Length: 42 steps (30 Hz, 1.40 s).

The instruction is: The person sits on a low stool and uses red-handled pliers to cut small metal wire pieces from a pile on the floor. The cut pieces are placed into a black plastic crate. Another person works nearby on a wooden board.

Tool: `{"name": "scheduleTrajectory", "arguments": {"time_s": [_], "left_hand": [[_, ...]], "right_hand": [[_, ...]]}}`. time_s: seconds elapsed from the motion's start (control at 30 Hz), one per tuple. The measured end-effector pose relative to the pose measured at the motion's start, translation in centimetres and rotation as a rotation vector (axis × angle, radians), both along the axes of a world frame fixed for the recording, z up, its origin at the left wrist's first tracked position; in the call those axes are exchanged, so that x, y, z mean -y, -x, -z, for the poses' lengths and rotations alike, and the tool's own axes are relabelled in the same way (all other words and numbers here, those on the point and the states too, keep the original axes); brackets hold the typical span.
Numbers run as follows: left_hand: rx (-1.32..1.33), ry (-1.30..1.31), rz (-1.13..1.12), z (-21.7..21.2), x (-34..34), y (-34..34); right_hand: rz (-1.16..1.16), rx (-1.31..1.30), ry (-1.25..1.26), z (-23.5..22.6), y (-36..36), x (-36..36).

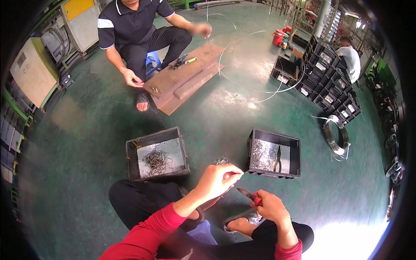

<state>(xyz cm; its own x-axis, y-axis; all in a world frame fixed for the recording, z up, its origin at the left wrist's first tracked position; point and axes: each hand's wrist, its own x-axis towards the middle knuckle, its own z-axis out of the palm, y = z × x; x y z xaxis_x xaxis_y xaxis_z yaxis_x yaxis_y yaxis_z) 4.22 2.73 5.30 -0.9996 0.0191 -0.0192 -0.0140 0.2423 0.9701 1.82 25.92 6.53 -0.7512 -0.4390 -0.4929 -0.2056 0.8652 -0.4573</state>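
Observation:
My left hand [216,180] is raised between the two bins, thumb and fingertips pinched together. Whatever lies in that pinch is too small to name. In my right hand [272,207] is a pair of pliers [245,192] with red handles, its dark jaws pointing up and left toward my left fingers without touching them. Below my left hand, a small heap of metal pieces [222,160] lies on the floor. The black left bin [187,161] contains a tangle of small wire pieces [157,162]. More wire pieces [262,155] fill part of the black right bin [296,157], beside a dark hand tool [277,160].
Across from me a co-worker [132,30] sits at a low brown board [173,86] with tools on it, a long wire [260,92] looping rightward. Stacked black crates [323,71] and a wire coil [331,134] stand at right. Another person [350,58] sits behind the crates.

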Motion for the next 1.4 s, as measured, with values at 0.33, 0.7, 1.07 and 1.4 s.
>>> {"name": "scheduleTrajectory", "arguments": {"time_s": [0.33, 0.7, 1.07, 1.4], "left_hand": [[-0.095, 0.098, -0.029, 0.6, -0.1, 0.5], [-0.163, -0.227, -0.032, 1.5, -0.4, 0.7], [-0.036, -0.096, -0.045, 2.0, 0.4, 0.6], [-0.142, -0.257, -0.124, 2.1, -0.1, 0.6]], "right_hand": [[-0.147, 0.003, -0.135, 1.5, 0.3, -0.8], [-0.144, -0.019, -0.181, 0.5, 0.1, -0.5], [-0.179, -0.042, -0.176, 1.0, 0.5, -0.3], [-0.175, -0.036, -0.185, 1.4, 0.4, -0.5]]}}
